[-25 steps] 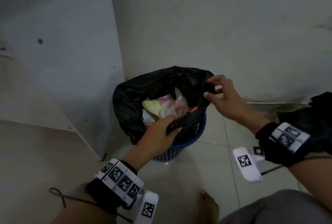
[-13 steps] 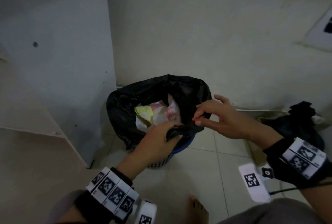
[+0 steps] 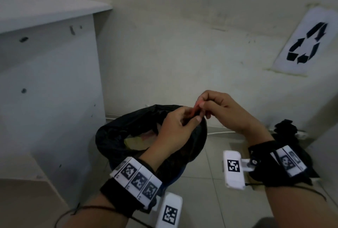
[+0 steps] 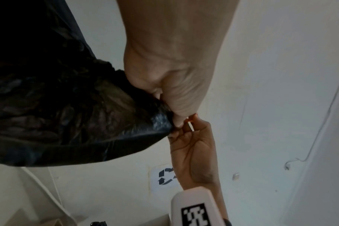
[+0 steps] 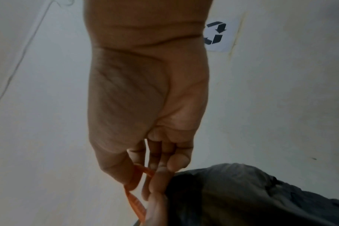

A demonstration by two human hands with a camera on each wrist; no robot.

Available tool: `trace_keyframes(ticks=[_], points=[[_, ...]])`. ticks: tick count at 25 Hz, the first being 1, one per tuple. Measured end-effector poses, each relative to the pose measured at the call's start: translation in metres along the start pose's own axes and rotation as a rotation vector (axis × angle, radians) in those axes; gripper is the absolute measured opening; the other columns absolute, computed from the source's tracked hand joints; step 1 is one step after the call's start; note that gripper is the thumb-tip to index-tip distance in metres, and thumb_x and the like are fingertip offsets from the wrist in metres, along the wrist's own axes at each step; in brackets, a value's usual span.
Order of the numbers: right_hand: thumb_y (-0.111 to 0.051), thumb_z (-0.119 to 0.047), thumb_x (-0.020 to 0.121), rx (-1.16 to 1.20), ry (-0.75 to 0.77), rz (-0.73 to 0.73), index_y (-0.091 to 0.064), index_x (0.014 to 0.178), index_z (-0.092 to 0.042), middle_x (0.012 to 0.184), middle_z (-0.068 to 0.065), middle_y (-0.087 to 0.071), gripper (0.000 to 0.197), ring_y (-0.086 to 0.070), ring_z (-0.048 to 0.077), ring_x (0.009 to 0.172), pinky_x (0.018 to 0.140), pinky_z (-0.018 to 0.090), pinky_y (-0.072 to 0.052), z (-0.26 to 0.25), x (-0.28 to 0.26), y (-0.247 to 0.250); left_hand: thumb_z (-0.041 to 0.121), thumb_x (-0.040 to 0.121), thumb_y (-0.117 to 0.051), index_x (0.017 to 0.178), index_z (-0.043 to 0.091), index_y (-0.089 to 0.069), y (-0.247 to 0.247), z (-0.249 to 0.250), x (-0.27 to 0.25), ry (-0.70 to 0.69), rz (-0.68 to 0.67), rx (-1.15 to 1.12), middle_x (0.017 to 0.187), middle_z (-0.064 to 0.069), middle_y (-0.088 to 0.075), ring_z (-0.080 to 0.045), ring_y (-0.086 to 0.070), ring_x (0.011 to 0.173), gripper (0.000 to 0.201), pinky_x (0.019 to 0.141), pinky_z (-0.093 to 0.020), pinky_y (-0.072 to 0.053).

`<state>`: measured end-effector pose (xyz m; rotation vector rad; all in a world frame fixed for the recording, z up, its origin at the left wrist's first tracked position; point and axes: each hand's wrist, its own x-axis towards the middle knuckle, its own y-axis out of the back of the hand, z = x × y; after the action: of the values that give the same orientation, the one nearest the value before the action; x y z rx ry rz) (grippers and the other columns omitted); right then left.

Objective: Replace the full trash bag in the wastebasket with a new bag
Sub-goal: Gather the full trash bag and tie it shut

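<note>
Trash bag (image 3: 113,136) sitting in the wastebasket (image 3: 180,172), rim gathered in the left hand (image 3: 175,127) to steady the mouth; orange drawstring (image 5: 135,200) pinched by the right hand (image 3: 223,110), probably for cinching the bag closed before lifting out

Both hands raised together, left hand (image 3: 175,129) fingers curled, right hand (image 3: 225,110) fingertips pinched

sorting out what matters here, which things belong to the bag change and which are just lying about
In the job:
- full black trash bag, gripped by the left hand
- orange drawstring, pinched by the right hand
- blue wastebasket

Lying about:
- recycling sign on the wall
- black bundle on the floor
- white cabinet
</note>
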<state>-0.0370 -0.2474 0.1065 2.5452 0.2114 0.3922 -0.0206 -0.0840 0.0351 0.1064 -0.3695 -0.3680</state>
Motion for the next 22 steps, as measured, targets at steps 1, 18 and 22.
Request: trace_keyframes(ticks=[1, 18, 22], points=[[-0.047, -0.004, 0.091, 0.097, 0.011, 0.054, -0.062, 0.083, -0.008, 0.082, 0.009, -0.070, 0.018, -0.055, 0.016, 0.069, 0.063, 0.026, -0.042, 0.002, -0.002, 0.005, 0.031, 0.095, -0.058, 0.113, 0.018, -0.064, -0.008, 0.003, 0.003, -0.045, -0.029, 0.027, 0.104, 0.000, -0.066, -0.011, -0.062, 0.098, 0.024, 0.089, -0.031, -0.051], [-0.044, -0.015, 0.088, 0.559, -0.151, 0.474, -0.048, 0.073, -0.022, 0.061, -0.001, -0.042, 0.017, -0.035, 0.010, 0.047, 0.049, 0.023, -0.034, 0.049, -0.008, 0.030, 0.048, 0.100, -0.031, 0.107, 0.030, -0.055, 0.010, -0.074, 0.019, 0.056, -0.201, 1.000, 0.119, 0.011, -0.054, -0.019, -0.035, 0.122, 0.031, 0.098, -0.046, -0.019], [-0.054, -0.040, 0.094, -0.565, -0.253, -0.201, -0.062, 0.102, -0.027, 0.088, -0.012, -0.061, 0.018, -0.054, 0.001, 0.072, 0.069, 0.024, -0.042, 0.073, -0.010, -0.004, 0.053, 0.097, -0.027, 0.110, 0.035, -0.057, 0.017, -0.078, 0.013, -0.075, -0.134, 1.056, 0.109, 0.011, -0.056, -0.021, -0.040, 0.114, 0.038, 0.092, -0.043, -0.017]])
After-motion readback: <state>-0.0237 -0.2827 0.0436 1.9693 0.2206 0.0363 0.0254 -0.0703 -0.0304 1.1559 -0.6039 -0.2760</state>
